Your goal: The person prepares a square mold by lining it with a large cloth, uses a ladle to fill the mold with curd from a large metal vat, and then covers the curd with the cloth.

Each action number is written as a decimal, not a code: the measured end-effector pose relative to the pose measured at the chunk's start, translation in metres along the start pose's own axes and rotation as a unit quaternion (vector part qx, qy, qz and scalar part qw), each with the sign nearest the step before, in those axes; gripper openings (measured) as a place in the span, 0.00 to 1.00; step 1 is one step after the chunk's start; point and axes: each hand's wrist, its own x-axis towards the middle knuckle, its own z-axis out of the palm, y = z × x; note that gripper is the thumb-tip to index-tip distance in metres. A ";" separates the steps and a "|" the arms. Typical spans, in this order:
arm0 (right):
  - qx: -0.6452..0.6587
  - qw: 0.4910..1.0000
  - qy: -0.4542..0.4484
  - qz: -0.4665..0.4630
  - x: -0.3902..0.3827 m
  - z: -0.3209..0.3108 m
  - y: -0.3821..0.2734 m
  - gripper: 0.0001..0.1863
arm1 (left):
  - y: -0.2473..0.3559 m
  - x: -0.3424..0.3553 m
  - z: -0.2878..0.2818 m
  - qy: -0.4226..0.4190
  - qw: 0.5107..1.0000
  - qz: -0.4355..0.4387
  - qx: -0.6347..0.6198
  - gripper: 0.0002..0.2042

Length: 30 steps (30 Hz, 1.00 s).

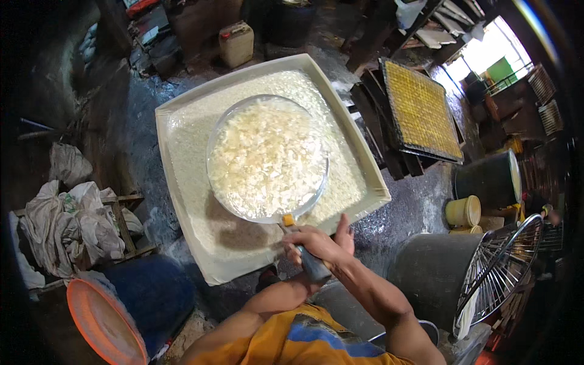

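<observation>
"What's concealed at the handle [315,266]?"
"Its middle, under the right fingers [293,254]. The left fingers [344,230] show only partly behind them; whether they touch it, I can't tell."
"And the square tray [380,196]?"
"The round pan [267,220] covers its middle."
"Anything cut off?"
"The orange-rimmed tub [155,286] and the shirt [292,344], both by the lower edge. The far left is too dark to read."

Scoop [258,219] above tray [342,129], sacks [88,219] left, stacked racks [426,109] right, jerrycan [236,46] beyond (near the rim)
</observation>
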 end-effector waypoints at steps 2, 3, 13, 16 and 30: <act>-0.029 0.999 -0.005 0.025 0.033 0.012 -0.014 0.12 | -0.029 0.051 -0.074 -0.152 0.983 0.104 0.002 0.28; -0.045 0.998 0.011 0.038 0.047 0.007 -0.020 0.12 | -0.026 0.051 -0.072 -0.152 0.984 0.097 0.005 0.28; -0.347 0.661 0.522 -0.414 0.036 -0.109 -0.106 0.11 | 0.016 -0.001 0.010 -0.010 0.996 0.065 0.068 0.28; -0.292 0.555 0.622 -0.469 -0.054 -0.122 -0.120 0.12 | 0.030 0.002 0.021 0.025 0.993 0.070 0.092 0.26; 0.640 0.430 0.436 -0.463 -0.393 -0.199 0.471 0.07 | -0.179 -0.128 -0.065 -0.215 0.677 -0.115 0.695 0.41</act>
